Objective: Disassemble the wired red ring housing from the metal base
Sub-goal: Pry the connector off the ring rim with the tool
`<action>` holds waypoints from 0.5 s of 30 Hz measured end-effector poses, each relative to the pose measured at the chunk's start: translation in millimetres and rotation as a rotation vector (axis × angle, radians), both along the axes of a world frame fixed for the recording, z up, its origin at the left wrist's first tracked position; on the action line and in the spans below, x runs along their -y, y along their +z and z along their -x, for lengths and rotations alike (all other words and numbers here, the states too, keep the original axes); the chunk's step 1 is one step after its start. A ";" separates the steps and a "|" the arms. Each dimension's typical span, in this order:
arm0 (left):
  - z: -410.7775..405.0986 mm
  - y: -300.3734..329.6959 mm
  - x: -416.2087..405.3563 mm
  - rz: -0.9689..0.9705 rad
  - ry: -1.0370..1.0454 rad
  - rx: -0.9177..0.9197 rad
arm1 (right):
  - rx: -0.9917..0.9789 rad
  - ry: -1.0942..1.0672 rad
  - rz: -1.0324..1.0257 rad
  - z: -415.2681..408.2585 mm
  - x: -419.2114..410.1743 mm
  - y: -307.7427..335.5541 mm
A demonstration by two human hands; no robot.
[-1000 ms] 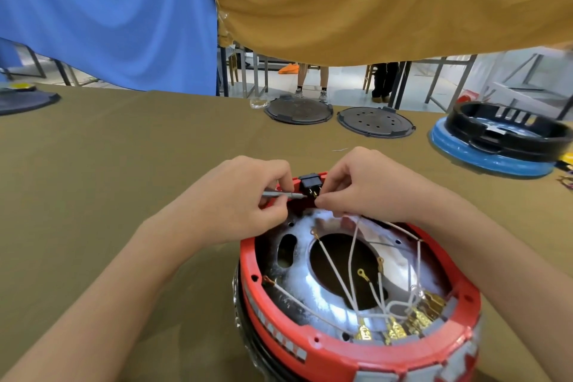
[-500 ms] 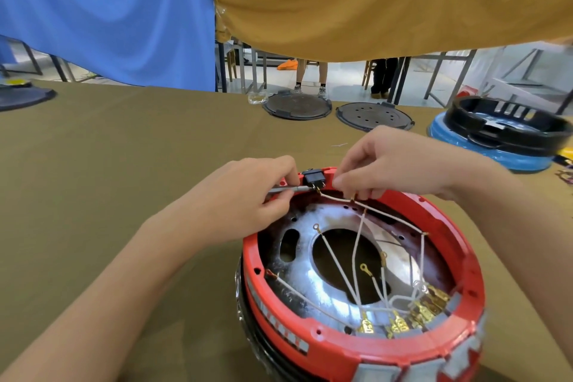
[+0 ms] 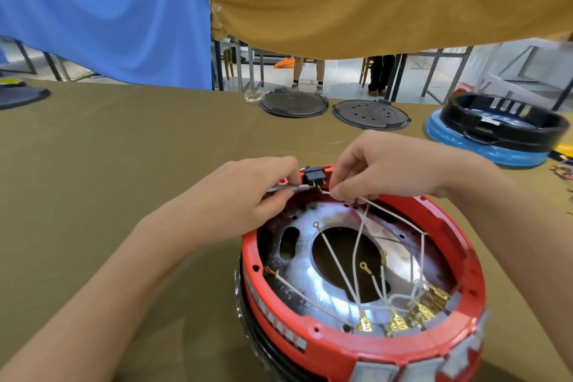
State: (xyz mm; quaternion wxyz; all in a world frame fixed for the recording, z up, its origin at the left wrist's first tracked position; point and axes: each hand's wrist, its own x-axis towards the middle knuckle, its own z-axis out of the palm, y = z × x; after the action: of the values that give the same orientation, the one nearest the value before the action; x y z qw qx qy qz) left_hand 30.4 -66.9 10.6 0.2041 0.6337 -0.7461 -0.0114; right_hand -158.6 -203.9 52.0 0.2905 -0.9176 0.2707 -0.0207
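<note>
Both hands work at the far rim of the red ring (image 3: 366,347), which sits on the metal base (image 3: 313,282) on the table (image 3: 124,180). Left hand (image 3: 248,198) grips a thin tool (image 3: 285,188) aimed at the black switch (image 3: 313,176); right hand (image 3: 381,167) pinches a white wire (image 3: 387,214) just beside that switch.

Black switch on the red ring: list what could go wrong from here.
1. The right hand pinches a white wire right at the switch; a hard pull could probably tear the wire instead of freeing its terminal.
2. The left hand holds a thin metal tool beside the switch; a slip might jab the right fingers.
3. Other wires still cross the metal base, so lifting the red ring now may snag them.
</note>
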 end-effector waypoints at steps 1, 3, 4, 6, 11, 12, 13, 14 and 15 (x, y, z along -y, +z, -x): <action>0.0 0.3 -0.1 -0.005 -0.001 0.002 | -0.007 -0.001 -0.002 -0.2 0.4 -0.4; -0.4 0.9 -0.3 -0.015 -0.004 0.002 | -0.028 -0.004 0.018 -0.7 0.2 -1.3; -0.6 1.2 -0.5 -0.021 -0.006 0.001 | -0.030 -0.013 0.028 -1.1 -0.1 -1.7; -1.3 1.6 -0.7 -0.029 -0.012 -0.007 | 0.035 -0.055 0.059 -2.6 1.0 -2.8; -0.8 1.7 -0.3 -0.028 -0.020 -0.025 | 0.223 -0.099 0.337 -7.6 3.5 -10.2; -0.8 1.3 -0.3 -0.027 -0.018 -0.027 | 0.210 -0.066 0.322 -8.9 1.6 -11.6; -0.5 1.0 -0.6 -0.027 -0.016 -0.026 | 0.197 -0.047 0.301 -9.3 -0.4 -12.0; -0.2 0.8 -0.5 -0.026 -0.016 -0.023 | 0.188 -0.043 0.297 -9.0 -1.9 -11.2; 0.0 0.6 -0.5 -0.025 -0.016 -0.023 | 0.175 -0.050 0.309 -8.3 -2.7 -9.5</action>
State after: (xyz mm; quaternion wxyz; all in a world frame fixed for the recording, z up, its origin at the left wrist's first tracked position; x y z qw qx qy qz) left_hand 30.4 -66.4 11.1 0.2045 0.6302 -0.7484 -0.0298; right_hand -150.3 -201.1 42.5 0.1680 -0.9389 0.2608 -0.1490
